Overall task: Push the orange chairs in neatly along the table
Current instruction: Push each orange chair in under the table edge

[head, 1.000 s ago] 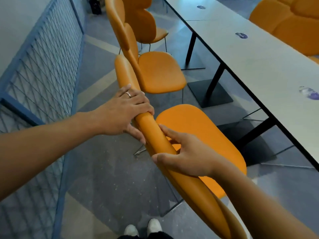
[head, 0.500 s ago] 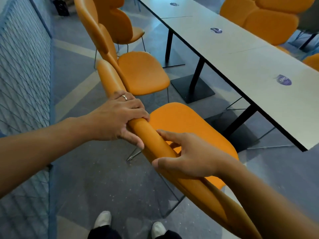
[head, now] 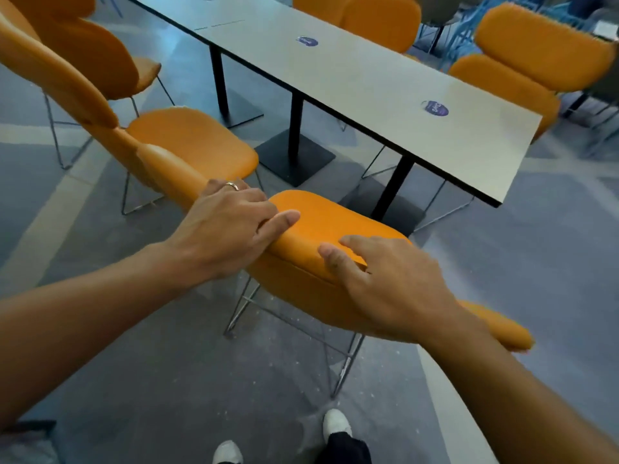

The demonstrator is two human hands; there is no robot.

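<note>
— Two hands accounted for?
— Confirmed. Left hand [head: 227, 229]: clamped over the rolled top edge of the nearest orange padded chair with thin wire legs [head: 328, 222], fingers curled down the front, thumb laid along the top, plain metal ring [head: 232, 186] on one finger. Right hand [head: 392, 283]: gripping the same edge farther along, thumb and fingers hooked over the top, palm against the rear face.
— Location of the gripped chair?
— Standing on the grey speckled floor [head: 167, 380] near the end of the long pale rectangular table with black post legs [head: 368, 82], seat turned toward the table and short of its edge; seat front close to the last black leg, contact not determinable.
— Adjacent items?
— Second orange padded chair [head: 194, 142] just beside, on the left, also short of the table. Third orange chair [head: 93, 58] farther along the same side. More orange chairs [head: 542, 45] on the far side. Round purple stickers [head: 434, 108] on the tabletop. White shoes [head: 336, 423] at the bottom of the view.
</note>
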